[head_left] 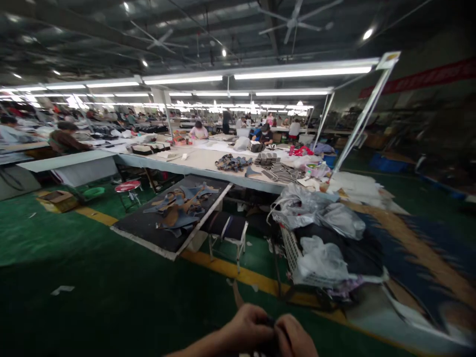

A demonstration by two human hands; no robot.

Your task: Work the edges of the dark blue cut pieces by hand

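Both hands are low in the head view, near the bottom edge, side by side above the green floor. My left hand is closed, with its fingers curled on a dark piece that shows between the hands. My right hand meets it from the other side, its fingers pinched on the same dark piece. A thin brownish strip sticks up beyond my left hand. The lower part of the held piece is hidden by the hands and the frame edge.
A black board bears blue and brown cut pieces. Behind runs a long worktable with stacked pieces. A padded stool stands ahead; a crate with plastic bags is at the right. Several people sit farther back.
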